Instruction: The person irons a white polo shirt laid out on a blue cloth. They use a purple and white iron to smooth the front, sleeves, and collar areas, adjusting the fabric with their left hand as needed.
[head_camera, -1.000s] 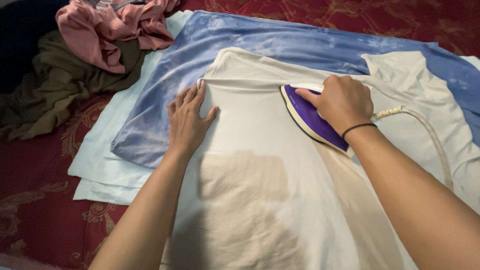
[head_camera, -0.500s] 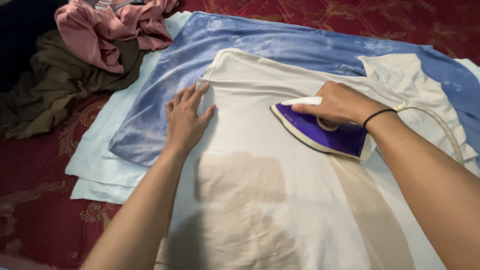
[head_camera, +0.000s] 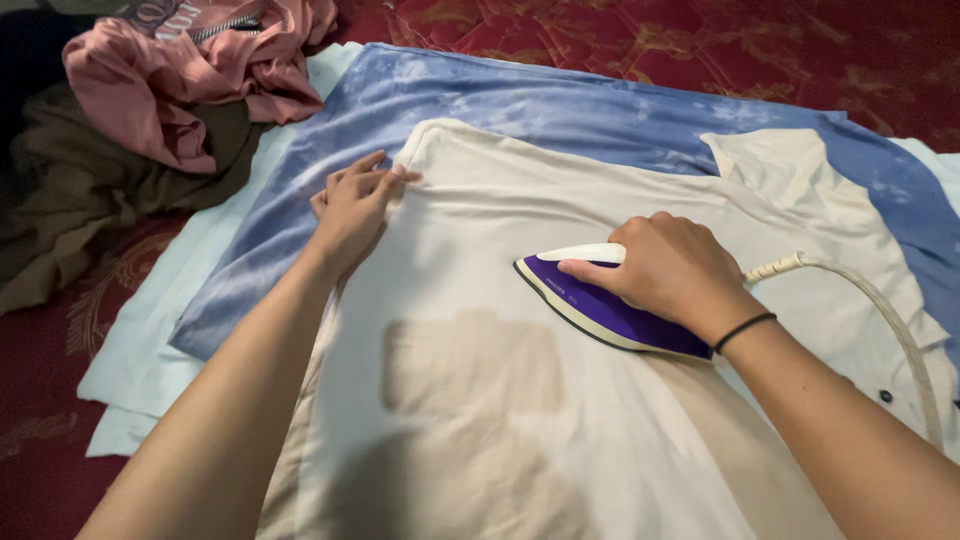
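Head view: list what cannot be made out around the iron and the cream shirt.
- Iron: its handle is hidden under the right hand; its soleplate lies face down on the cream shirt.
- Cord: runs off the right edge, its end unseen.
- Cream shirt: lower part cut off by the bottom edge.
- Left hand: its palm is turned down, out of sight.
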